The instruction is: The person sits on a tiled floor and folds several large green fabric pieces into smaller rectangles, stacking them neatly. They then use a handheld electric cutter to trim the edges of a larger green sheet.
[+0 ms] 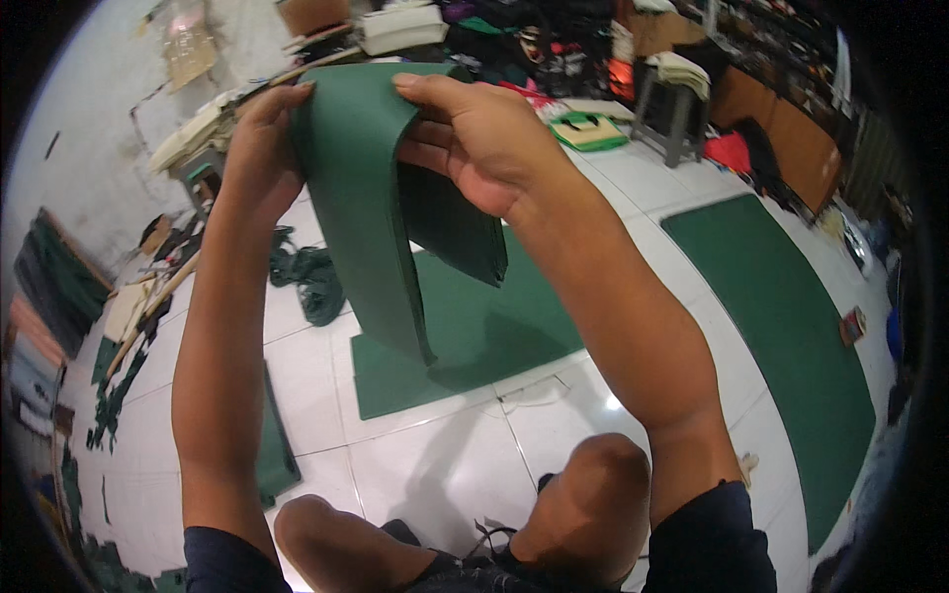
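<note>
Raised in front of me is a stack of dark green strips [356,188], several layers thick, bent over at the top so that both ends hang down. My left hand [265,148] grips its left edge, thumb on the outer face. On the other side my right hand [484,138] has its thumb on top of the bend and its fingers inside the fold. Below the hanging ends, a green sheet [534,306] lies flat on the tiles, partly hidden by the stack. I cannot tell whether the material is cloth or leatherette.
A long green panel [781,346] covers the floor at the right, with a small can [852,326] on its edge. Green scraps [314,282] lie left of centre. A grey stool [675,119] and a green-and-yellow package [588,130] stand farther back. My knees [593,494] are close below.
</note>
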{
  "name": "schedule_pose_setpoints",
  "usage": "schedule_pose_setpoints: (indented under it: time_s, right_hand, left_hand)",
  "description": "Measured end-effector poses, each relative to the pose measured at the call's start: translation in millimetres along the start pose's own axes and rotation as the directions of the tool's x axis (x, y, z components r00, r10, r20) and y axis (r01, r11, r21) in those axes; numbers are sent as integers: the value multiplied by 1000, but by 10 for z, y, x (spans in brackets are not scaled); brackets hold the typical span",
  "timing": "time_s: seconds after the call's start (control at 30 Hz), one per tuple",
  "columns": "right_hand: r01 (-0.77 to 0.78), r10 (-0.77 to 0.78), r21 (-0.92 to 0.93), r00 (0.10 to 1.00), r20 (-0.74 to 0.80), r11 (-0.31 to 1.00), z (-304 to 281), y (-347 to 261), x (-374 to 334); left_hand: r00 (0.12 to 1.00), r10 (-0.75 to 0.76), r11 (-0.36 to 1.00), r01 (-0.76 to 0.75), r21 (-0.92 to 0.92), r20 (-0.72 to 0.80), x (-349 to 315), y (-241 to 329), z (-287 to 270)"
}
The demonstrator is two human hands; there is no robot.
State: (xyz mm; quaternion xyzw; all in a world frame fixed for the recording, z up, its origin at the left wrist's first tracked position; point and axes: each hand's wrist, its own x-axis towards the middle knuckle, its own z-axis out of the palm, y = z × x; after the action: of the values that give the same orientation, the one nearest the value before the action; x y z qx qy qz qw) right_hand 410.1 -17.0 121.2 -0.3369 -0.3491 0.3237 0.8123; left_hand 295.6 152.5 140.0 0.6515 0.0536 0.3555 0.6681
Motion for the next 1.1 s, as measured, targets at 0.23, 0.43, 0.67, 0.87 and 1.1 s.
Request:
schedule_pose_setpoints:
  time_s: [0.23, 0.43, 0.67, 0.87, 1.1]
  right_hand:
    - [-14, -11, 211, 993, 117, 977, 575, 199, 190]
    - [-96, 75, 51, 945, 318, 994, 543, 332, 69]
    - [118, -43, -300, 968, 247, 947, 79, 774, 134]
    - [69, 18, -288, 958, 287, 955, -534, 1511, 601]
    - [-93, 164, -159, 838, 520, 983, -671, 2030, 314]
  left_hand:
    - [985, -42, 985, 69, 160, -166, 181, 696, -461]
    - [988, 10, 988, 14, 157, -151, 28, 898, -652]
    - [991, -6, 991, 24, 131, -137, -33, 984, -809]
    - [975, -41, 990, 69, -122, 217, -159, 925, -994]
    - [955, 102, 993, -114, -26, -278, -599, 506, -479]
